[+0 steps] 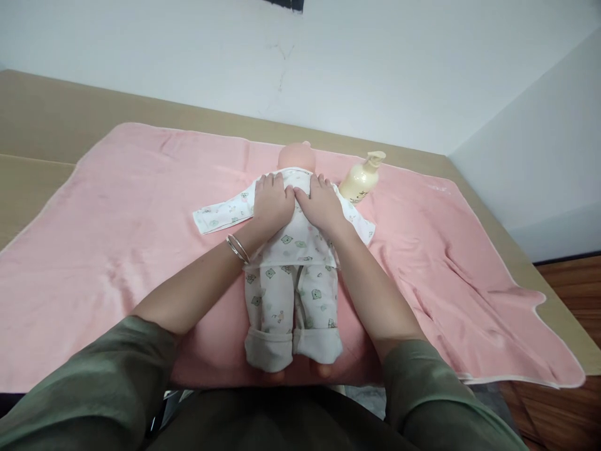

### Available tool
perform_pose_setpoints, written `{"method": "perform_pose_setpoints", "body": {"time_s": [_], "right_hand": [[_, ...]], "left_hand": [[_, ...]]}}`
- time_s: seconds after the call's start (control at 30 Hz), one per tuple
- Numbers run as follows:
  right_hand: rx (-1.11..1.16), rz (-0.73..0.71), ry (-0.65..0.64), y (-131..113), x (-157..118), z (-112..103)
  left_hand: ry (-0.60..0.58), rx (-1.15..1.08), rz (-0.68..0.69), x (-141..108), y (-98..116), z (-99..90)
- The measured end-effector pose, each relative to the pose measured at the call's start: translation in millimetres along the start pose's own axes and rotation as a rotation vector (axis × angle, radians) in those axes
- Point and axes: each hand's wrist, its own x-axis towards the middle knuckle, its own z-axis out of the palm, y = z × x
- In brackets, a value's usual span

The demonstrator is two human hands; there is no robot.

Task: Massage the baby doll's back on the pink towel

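A baby doll lies stretched out with its head away from me and its feet toward me. It wears a white printed top and matching trousers with turned-up cuffs. My left hand rests flat on the left side of the top near the shoulder, fingers extended. On the right side, my right hand lies flat in the same way, its thumb close to the left thumb. Both sleeves spread outward, and no doll hands show at their ends. Which way the doll faces I cannot tell.
A pink blanket lies under the doll and covers much of the wooden table. A cream pump bottle leans to the right beside the doll's shoulder. A white wall stands behind the table.
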Motion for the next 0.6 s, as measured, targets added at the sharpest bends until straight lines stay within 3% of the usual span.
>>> {"method": "perform_pose_setpoints", "body": {"time_s": [0.13, 0.27, 0.43, 0.6], "right_hand": [[-0.099, -0.011, 0.053, -10, -14, 1], [-0.147, -0.005, 0.063, -20, -27, -1], [-0.043, -0.045, -0.03, -1, -10, -9], [-0.008, -0.102, 0.013, 11, 2, -8]], "left_hand": [[-0.1, 0.012, 0.024, 13, -9, -2.4], [-0.114, 0.004, 0.028, 17, -11, -5.5], [-0.154, 0.126, 0.081, 4, 7, -15.1], [-0.135, 0.255, 0.156, -14, 25, -19.3]]}}
